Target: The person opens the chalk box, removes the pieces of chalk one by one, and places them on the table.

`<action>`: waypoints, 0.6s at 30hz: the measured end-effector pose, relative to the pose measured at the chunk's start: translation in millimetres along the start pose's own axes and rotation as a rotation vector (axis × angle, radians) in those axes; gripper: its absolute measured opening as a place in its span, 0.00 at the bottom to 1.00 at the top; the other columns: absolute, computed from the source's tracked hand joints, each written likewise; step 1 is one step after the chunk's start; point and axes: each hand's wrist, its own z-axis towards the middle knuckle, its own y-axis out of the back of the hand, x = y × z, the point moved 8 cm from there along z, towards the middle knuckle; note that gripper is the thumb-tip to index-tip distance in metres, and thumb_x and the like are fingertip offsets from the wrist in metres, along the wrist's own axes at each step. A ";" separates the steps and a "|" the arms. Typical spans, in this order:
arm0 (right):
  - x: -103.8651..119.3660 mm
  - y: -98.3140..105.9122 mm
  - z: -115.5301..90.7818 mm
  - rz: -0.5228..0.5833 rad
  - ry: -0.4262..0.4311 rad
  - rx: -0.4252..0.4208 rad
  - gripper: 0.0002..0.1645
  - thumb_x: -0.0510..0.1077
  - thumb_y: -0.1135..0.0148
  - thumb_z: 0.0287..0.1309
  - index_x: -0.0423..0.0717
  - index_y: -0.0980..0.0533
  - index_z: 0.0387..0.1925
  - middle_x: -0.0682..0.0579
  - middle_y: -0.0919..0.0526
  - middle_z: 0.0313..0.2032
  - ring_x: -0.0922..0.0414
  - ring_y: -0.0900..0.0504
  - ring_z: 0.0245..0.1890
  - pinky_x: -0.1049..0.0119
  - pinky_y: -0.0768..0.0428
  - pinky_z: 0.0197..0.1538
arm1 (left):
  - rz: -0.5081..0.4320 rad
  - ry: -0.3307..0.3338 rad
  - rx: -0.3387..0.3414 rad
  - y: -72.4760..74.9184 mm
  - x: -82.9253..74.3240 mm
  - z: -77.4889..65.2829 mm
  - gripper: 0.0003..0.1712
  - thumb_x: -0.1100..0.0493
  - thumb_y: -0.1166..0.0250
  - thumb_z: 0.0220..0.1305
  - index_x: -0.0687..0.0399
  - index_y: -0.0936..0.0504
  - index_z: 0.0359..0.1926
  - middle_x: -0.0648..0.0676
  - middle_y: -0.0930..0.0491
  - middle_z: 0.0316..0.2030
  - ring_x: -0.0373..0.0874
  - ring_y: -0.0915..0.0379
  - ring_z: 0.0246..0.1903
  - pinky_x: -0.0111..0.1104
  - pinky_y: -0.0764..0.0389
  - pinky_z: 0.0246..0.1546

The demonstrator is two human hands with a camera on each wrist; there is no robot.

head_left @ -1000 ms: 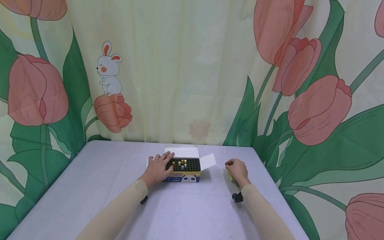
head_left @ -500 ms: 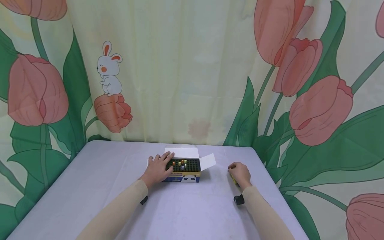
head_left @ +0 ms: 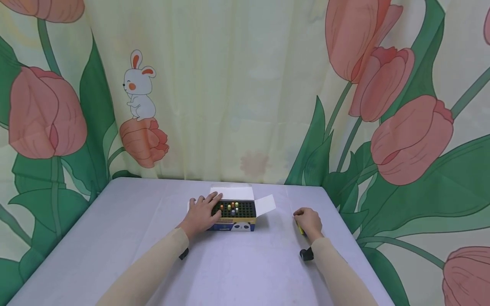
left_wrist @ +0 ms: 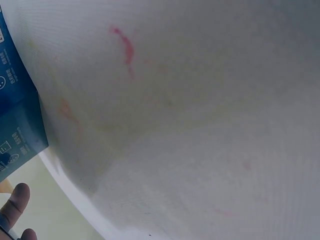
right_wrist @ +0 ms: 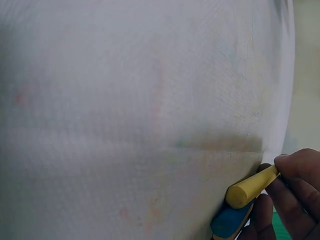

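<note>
My left hand (head_left: 199, 214) lies over the left part of an open cardboard box (head_left: 243, 227) with a panda on its front. Inside the box a black grid (head_left: 246, 208) holds several coloured chalk sticks (head_left: 233, 207) standing upright. In the left wrist view, fingers (left_wrist: 17, 202) show beside the box's blue side (left_wrist: 17, 125). To the right of the box, my right hand (head_left: 309, 222) pinches a yellow chalk stick (right_wrist: 252, 187) between thumb and fingers. Right below that chalk, a blue, round-ended piece with a tan edge (right_wrist: 232, 220) shows by the curled fingers.
The box's white lid (head_left: 231, 194) stands up at the back, and a white side flap (head_left: 265, 205) sticks out to the right. A pale cloth with faint coloured smudges covers the table (head_left: 237, 272). Behind it hangs a tulip-printed curtain (head_left: 229, 85).
My right hand has shifted a little to the right, farther from the box, with the yellow chalk stick. The left hand and box have stayed in place.
</note>
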 end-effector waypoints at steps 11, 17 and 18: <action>-0.3 4.0 -0.9 -0.023 0.041 -0.012 0.11 0.42 0.37 0.66 0.43 0.13 0.44 0.42 0.12 0.47 0.43 0.18 0.48 0.47 0.24 0.49 | 0.002 -0.004 -0.003 -3.3 2.0 1.5 0.40 0.36 0.52 0.71 0.39 0.39 0.80 0.53 0.36 0.77 0.61 0.30 0.62 0.64 0.37 0.59; -1.1 1.1 0.1 -0.043 0.044 0.022 0.11 0.40 0.37 0.66 0.43 0.12 0.44 0.42 0.12 0.48 0.43 0.18 0.49 0.47 0.24 0.50 | 0.003 -0.005 -0.011 -3.8 2.6 1.8 0.40 0.36 0.51 0.71 0.39 0.39 0.80 0.53 0.36 0.77 0.60 0.29 0.61 0.63 0.36 0.58; -1.2 0.7 0.1 -0.044 0.043 0.028 0.11 0.40 0.37 0.66 0.43 0.12 0.44 0.42 0.12 0.48 0.43 0.18 0.49 0.47 0.24 0.50 | 0.002 -0.006 -0.014 -3.6 2.7 1.9 0.40 0.36 0.51 0.71 0.39 0.38 0.80 0.53 0.36 0.77 0.61 0.29 0.61 0.63 0.36 0.58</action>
